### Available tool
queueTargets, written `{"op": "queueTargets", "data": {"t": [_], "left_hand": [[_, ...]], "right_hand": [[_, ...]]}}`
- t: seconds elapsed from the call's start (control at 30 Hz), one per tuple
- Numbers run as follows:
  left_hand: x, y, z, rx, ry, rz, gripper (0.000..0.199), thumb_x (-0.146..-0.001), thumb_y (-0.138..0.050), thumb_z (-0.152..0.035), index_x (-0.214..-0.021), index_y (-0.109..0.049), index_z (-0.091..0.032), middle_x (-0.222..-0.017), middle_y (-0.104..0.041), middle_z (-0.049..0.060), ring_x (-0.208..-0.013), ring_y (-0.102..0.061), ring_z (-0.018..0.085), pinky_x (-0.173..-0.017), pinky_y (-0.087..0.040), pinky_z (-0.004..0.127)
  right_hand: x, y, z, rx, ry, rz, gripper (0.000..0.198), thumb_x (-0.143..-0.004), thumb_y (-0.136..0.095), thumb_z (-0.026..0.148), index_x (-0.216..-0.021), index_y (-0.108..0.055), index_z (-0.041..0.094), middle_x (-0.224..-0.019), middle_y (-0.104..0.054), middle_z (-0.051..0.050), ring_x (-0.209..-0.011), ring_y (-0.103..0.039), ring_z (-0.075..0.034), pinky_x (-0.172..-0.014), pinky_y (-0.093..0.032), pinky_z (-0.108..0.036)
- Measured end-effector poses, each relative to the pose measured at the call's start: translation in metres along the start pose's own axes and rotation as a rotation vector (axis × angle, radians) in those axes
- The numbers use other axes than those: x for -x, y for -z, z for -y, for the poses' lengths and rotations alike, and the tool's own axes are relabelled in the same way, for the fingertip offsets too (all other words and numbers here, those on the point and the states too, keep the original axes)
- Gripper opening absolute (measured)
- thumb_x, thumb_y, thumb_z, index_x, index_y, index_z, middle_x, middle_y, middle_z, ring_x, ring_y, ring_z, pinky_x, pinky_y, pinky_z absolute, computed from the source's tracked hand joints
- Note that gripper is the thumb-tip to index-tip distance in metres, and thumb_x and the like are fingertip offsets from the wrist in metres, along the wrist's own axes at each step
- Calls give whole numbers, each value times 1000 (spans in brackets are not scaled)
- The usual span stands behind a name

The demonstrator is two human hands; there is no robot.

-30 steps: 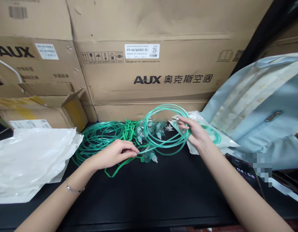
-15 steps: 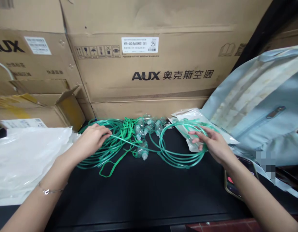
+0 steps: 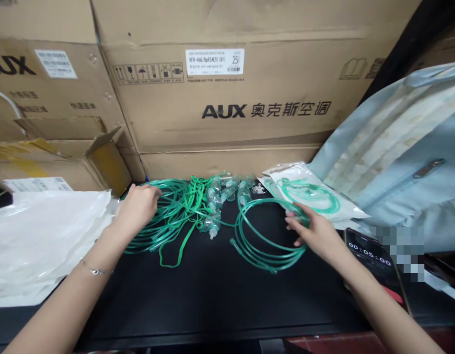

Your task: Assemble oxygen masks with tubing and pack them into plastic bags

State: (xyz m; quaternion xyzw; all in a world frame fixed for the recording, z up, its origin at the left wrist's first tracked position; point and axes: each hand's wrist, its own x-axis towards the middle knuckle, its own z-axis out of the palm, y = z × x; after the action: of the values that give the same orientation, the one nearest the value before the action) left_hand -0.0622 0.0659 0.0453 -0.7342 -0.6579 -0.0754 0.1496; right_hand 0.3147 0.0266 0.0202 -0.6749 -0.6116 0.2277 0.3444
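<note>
My right hand [image 3: 312,228] grips the right side of a loose coil of clear green tubing [image 3: 245,255], its fingers around the loops. My left hand [image 3: 139,209] is closed, with curled fingers against the left edge of a larger heap of green tubing [image 3: 170,231]. What lies between those fingertips is hidden. Several clear plastic masks [image 3: 213,196] with bright green straps [image 3: 198,191] lie between the two bundles. One strap loop [image 3: 172,265] hangs toward the front of the black table [image 3: 213,300].
White plastic packages [image 3: 46,241] are stacked at left, before an opened carton [image 3: 65,152]. A clear-fronted package with green tubing [image 3: 312,191] lies at back right, by a light blue bag [image 3: 397,157]. A phone [image 3: 371,265] rests under my right forearm. Large cartons [image 3: 227,132] wall the back.
My right hand has drawn its coil lower and nearer, off the package behind it. My left hand has shifted slightly left, and the strand stretched from its fingertips no longer shows there.
</note>
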Motion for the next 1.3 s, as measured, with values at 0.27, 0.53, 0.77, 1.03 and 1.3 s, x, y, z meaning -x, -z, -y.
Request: {"op": "queueTargets", "data": {"t": [0.27,0.53,0.77,1.03,1.3], "left_hand": [[7,16,-31,-44,-117,98,53,-63,-36,2,-106,-61,-15,-115,-60,12,-103,-57,27,-94,-37,45],[11,22,-30,-37,-109,359,51,-67,-38,-3,-107,-61,-23,-108,-64,10,-100,-59,29,-78,-47,37],[24,23,-23,76,-226,286,52,-64,-41,-4,-109,-60,-23,-112,-63,7,-103,-58,27,-84,-45,38],[35,33,-70,419,-496,19,39,-81,-51,-37,-119,-53,-30,-131,-48,6,-117,-47,24,-94,-41,39],[19,32,-73,603,-433,-223,24,-84,-48,-28,-93,-69,-20,-100,-69,6,-95,-62,20,-86,-48,35]], "right_hand": [[2,-18,-6,520,437,-182,40,-81,-42,29,-112,-55,7,-104,-59,-18,-100,-57,-29,-87,-45,-41],[17,-9,10,459,552,-230,32,-85,-40,27,-105,-60,10,-103,-60,-15,-98,-56,-26,-88,-45,-40],[34,-6,36,310,716,465,31,-82,-53,34,-110,-59,22,-98,-64,-5,-91,-60,-18,-79,-48,-30],[42,-14,42,286,876,293,27,-89,-42,25,-107,-61,19,-76,-61,-5,-72,-58,-14,-64,-47,-24],[37,-9,36,257,882,143,32,-89,-43,25,-119,-53,21,-76,-58,-3,-63,-54,-12,-58,-45,-23]]}}
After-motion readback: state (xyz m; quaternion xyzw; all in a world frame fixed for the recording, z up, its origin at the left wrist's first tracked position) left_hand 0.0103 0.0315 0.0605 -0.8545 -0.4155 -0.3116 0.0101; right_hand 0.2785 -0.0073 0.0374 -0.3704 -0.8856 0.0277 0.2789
